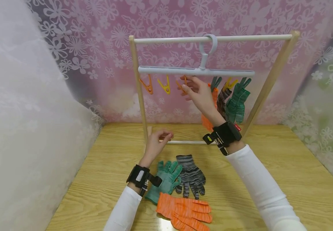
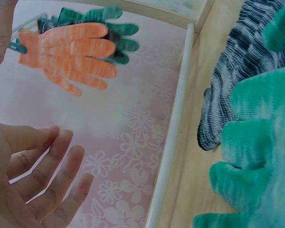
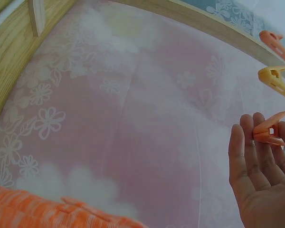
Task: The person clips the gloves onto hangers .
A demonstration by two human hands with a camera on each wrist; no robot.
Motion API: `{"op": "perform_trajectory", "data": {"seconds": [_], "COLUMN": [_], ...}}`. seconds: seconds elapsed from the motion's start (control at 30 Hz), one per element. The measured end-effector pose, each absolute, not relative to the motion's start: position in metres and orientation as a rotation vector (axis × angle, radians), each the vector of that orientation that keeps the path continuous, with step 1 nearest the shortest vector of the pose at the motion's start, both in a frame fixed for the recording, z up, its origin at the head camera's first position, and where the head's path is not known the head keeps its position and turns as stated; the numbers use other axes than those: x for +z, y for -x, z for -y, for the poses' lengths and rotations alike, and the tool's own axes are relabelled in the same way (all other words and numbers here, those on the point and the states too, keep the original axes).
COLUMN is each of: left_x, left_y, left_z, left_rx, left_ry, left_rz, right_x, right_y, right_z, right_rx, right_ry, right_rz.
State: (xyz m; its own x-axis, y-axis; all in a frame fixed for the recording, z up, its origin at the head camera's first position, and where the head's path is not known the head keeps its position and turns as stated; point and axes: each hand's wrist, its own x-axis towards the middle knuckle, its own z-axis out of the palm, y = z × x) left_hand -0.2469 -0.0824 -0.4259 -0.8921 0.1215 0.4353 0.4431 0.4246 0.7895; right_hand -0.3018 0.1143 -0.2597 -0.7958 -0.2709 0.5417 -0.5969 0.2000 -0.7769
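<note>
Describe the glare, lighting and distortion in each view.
Head: a glare patch on the table beside the lying orange glove; left wrist: pale, hazy light around the hanging orange glove; right wrist: dim light on the right hand and orange clothespin, and the wooden bar bows, probably from lens distortion.

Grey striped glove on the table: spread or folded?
Spread: in the head view, the grey striped glove lies flat on the table, its fingers fanned out.
</note>
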Motion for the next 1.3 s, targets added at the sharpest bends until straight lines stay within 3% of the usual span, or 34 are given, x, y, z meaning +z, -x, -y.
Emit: {"op": "perform_trajectory", "data": {"seconds": [0.63, 1.3], "left_x": [-0.449, -0.457], "left_y": [0.245, 0.238], "left_z": [0.066, 0.052], "left_rx": [-1.245, -0.847], "left_ry": [0.613, 0.547], "left_rz": [2.599, 2.894], "right_x": [-0.258, -0.261], "right_y": [0.285, 0.282], "right_z": [-0.125, -0.142], "right_rx": [1.634, 1.776], "right_ry": [-0.889, -0.921], "right_rz": [2.169, 2.109]}}
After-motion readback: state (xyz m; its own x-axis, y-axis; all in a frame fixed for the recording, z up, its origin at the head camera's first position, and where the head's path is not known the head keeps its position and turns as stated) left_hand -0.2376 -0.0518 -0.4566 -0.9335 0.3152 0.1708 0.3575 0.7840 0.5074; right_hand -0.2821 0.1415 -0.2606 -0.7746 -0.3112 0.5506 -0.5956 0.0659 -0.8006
